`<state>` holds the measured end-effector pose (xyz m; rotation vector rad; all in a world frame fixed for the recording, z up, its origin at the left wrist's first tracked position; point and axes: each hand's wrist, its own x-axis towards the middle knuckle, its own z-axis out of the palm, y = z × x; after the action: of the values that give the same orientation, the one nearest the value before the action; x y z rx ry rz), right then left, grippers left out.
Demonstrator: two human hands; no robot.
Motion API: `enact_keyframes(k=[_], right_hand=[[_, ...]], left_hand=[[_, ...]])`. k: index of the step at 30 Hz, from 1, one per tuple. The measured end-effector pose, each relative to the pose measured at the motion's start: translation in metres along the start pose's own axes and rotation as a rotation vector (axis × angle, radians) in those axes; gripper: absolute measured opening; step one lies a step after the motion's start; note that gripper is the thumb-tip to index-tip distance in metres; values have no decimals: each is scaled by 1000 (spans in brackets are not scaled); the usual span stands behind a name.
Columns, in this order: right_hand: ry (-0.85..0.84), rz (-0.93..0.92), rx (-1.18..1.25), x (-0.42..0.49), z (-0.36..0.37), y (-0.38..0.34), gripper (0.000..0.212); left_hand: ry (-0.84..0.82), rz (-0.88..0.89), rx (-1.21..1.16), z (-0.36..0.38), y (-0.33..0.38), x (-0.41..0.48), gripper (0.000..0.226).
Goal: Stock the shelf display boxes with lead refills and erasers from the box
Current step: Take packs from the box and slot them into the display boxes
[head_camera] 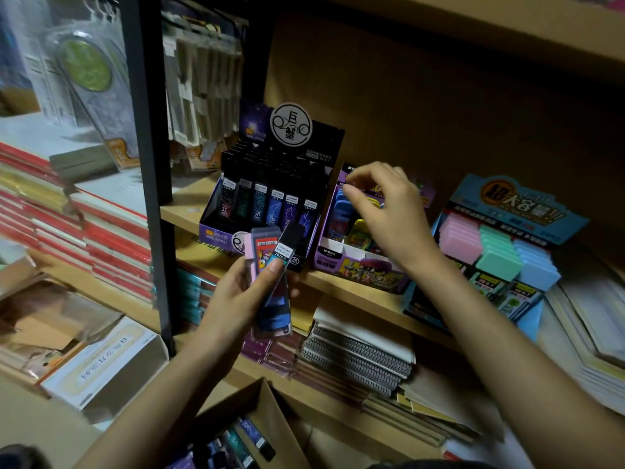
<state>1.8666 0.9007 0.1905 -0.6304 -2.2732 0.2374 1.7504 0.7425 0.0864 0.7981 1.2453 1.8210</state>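
Lowest, below the black constellation-printed lead display box (270,198), sits an open brown cardboard box (270,418) of refills. Before that display the left hand (236,292) grips slim plastic refill cases (275,309) (one pink). Right of it, the right hand (385,204) curls over the purple eraser display box (358,267); whether it grasps anything I cannot tell.

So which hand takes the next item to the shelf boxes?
Right. The right hand is over the purple display box, seemingly holding nothing; the left hand grips the bundle of refill packs below it.
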Motion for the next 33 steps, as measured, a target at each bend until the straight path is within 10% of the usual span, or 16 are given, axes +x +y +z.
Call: enact_keyframes(k=[12,21,33], right_hand=[[-199,566,755,-68,34,-35,24],[3,428,793,-5,29,-39,20],[0,-18,171,54,100,-55,22]], left_hand=[[-52,-7,12,13,-10,-3,33],[91,-2,17,-26,11,-2,26],[200,-4,24,-81,26,-19,42]])
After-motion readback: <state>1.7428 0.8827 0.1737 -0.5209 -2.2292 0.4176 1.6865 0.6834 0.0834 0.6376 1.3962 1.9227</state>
